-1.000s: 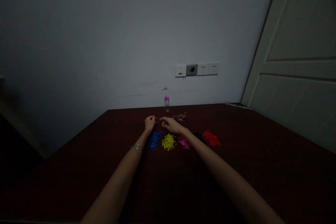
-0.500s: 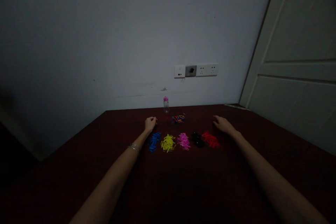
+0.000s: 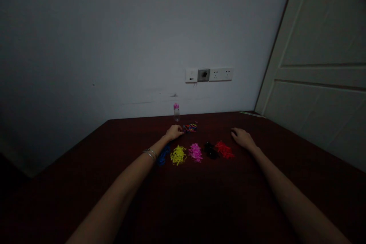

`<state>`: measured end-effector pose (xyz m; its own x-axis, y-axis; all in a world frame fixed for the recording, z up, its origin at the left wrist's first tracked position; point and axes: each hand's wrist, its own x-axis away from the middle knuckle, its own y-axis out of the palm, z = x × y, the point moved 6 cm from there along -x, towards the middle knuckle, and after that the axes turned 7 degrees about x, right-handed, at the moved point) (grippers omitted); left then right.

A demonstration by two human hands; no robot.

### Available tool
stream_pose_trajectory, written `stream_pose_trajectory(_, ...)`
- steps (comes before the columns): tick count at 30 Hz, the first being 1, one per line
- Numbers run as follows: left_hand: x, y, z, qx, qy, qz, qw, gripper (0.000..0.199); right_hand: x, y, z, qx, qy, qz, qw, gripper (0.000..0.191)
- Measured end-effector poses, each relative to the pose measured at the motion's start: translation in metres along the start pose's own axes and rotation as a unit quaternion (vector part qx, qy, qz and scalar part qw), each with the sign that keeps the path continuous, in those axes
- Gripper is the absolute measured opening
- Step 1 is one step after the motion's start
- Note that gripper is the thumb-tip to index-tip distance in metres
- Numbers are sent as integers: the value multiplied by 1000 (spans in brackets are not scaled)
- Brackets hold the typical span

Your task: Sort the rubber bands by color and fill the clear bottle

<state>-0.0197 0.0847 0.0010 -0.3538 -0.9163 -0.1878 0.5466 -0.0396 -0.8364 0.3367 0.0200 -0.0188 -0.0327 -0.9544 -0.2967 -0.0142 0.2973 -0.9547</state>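
My left hand (image 3: 174, 132) reaches to the left edge of a small pile of mixed-colour strips (image 3: 190, 127) on the dark red table. Its fingers are curled together there, and whatever sits between the fingertips is too small to make out. Under the left wrist lies a blue pile (image 3: 163, 155), partly covered by the forearm. Resting on the table at the right, my right hand (image 3: 241, 137) holds nothing, its fingers loosely bent and slightly apart. Nearest to it is a red pile of thin strips (image 3: 224, 150).
Yellow (image 3: 178, 155), pink (image 3: 195, 152) and black (image 3: 211, 150) piles lie in a row between blue and red. A clear bottle with a pink top (image 3: 176, 113) stands by the wall. Wall sockets (image 3: 209, 75) are above the table (image 3: 200, 206); a pale door (image 3: 317, 65) is at right.
My left hand has moved right and slightly forward, from beside the blue pile to the mixed-colour pile. My right hand stays about where it was. The view has shifted slightly.
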Motion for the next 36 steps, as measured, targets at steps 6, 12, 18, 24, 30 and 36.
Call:
stream_pose_trajectory(6,0,1,9,-26,-20,13,999,17,3,-4,-2,-5,4,9,1000,42)
stream_pose_trajectory(12,0,5,11,-20,-23,22,999,18,4,-5,-3,-8,1,6,1000,40)
stream_pose_trajectory(18,-3,1,-1,40,-26,75,996,17,3,-4,-1,-13,12,16,1000,41)
stream_pose_trajectory(24,-7,-21,-9,284,-84,152,943,11,1,-1,1,-16,9,14,1000,40)
stream_pose_trajectory(30,-7,-34,12,612,-100,97,779,7,0,0,2,-17,5,11,1000,41)
stream_pose_trajectory(36,0,-45,34,626,-45,38,778,9,1,0,1,-14,9,6,1000,42)
